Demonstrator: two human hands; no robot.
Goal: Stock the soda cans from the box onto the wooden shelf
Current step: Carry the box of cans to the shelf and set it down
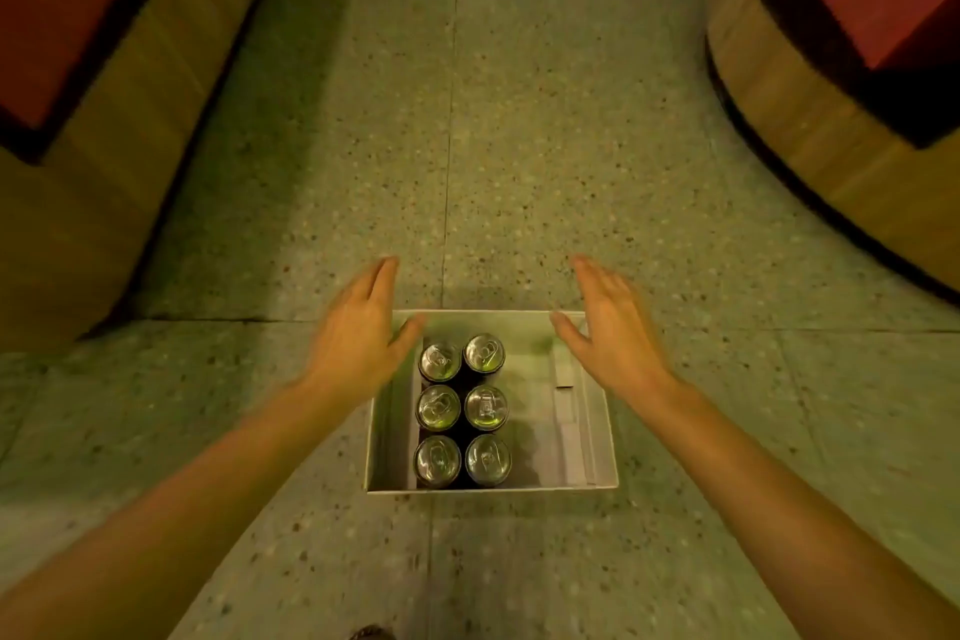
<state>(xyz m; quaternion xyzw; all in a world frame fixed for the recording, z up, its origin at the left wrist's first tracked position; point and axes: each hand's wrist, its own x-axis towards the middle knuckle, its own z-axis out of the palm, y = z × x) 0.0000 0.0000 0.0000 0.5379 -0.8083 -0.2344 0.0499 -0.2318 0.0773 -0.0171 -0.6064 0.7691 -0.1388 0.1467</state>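
A white open box (602, 431) sits on the floor below me. Several soda cans (462, 411) stand upright in its left half, in two columns, their silver tops showing. The box's right half holds no cans. My left hand (358, 333) hovers over the box's far left corner, fingers spread, holding nothing. My right hand (608, 333) hovers over the far right corner, also open and holding nothing. Both hands are blurred. No shelf surface is clearly visible.
Speckled terrazzo floor (519, 146) stretches ahead. A wooden-sided unit with a red top (104, 94) stands at the left, and a curved wooden one with a red top (831, 68) at the right, leaving an aisle between them.
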